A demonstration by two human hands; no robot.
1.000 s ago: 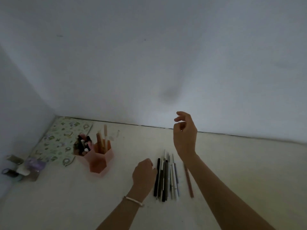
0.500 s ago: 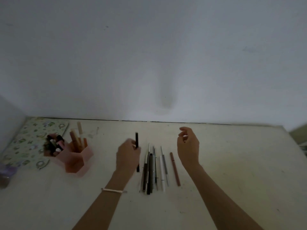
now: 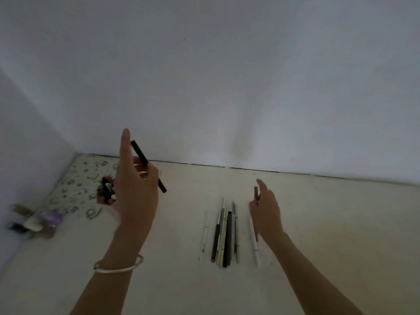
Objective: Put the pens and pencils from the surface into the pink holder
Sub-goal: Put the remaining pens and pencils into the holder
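My left hand is raised above the cream surface and pinches a black pen, which slants down to the right; its index finger points up. The pink holder is almost wholly hidden behind that hand; only several dark items standing in it show. Several pens and pencils lie side by side on the surface, with a thin white pen left of them. My right hand hovers with relaxed fingers over a brown pencil. Beside my right wrist lies a white pen.
A green patterned mat lies in the back left corner under the holder. Small bottles and jars stand against the left wall. A plain wall closes the back of the surface.
My left hand has lifted the black pen off the surface and carried it up and left, in front of the holder. My right hand has moved over the brown pencil.
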